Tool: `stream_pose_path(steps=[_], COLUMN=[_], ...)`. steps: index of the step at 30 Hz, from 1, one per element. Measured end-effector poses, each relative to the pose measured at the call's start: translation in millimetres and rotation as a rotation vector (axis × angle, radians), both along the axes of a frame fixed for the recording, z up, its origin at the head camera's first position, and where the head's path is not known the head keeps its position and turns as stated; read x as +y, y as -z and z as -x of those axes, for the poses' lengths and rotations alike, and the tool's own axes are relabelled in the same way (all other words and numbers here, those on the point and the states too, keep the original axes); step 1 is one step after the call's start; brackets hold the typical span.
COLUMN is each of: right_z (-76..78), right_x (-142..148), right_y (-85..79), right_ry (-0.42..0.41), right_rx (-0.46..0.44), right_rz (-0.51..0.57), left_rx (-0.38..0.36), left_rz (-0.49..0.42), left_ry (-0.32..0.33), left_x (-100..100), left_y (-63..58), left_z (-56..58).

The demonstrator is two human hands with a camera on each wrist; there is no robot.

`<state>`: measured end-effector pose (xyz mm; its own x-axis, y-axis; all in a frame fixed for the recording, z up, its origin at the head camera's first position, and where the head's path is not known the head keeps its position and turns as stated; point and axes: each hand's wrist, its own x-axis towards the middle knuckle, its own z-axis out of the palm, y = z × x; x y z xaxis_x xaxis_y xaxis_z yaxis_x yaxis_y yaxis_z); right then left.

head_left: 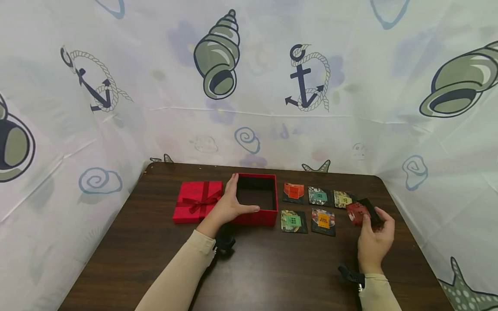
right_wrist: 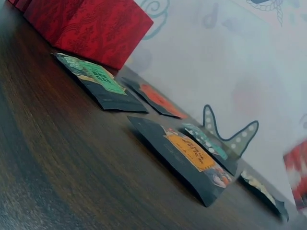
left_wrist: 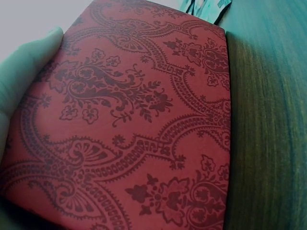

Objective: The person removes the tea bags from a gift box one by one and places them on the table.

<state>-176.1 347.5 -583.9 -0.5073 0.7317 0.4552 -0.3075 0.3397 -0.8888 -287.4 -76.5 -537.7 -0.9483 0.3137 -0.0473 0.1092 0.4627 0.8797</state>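
Observation:
An open red gift box [head_left: 254, 218] with a dark inside stands near the middle of the table. My left hand [head_left: 227, 208] rests on its front left corner, fingers straight along the left wall and thumb stretched along the front rim. In the left wrist view, the box's red patterned wall [left_wrist: 124, 115] fills most of the picture beside the thumb. On the right, my right hand [head_left: 376, 242] pinches a red and black sachet [head_left: 359, 213] above the table. Only a blurred red edge of that sachet [right_wrist: 298, 175] shows in the right wrist view.
Left of the box lies its red lid [head_left: 190, 203] with a ribbon bow. Right of it lie several flat sachets, among them a green-labelled one [head_left: 293, 221], an orange-labelled one [head_left: 324, 221] and a red one [head_left: 293, 192]. A patterned cloth [head_left: 260, 77] hangs behind the dark table [head_left: 268, 276].

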Motion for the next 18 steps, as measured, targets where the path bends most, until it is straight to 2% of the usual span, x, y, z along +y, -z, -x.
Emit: stream_pose_path(steps=[5,10,14,18], right_z=[-3.8,-2.0,-2.1,-3.3], right_x=[-5,5,13,18], right_y=[-5.5,4.0,8.0,8.1], right_ry=[-0.012,-0.052,-0.082,-0.078], right_rx=[-0.069,-0.176,-0.360,-0.566], right_rz=[-0.053,-0.079,-0.100,-0.158], left_rx=[0.003,0.002,-0.002,-0.003], left_rz=[0.001,-0.009,-0.013,-0.010], left_ry=[0.000,0.004,0.007,0.008], left_x=[-1,-1,0,-1], left_y=[1.8,1.7,0.8,0.6], left_z=[0.6,0.9,1.6,1.9])
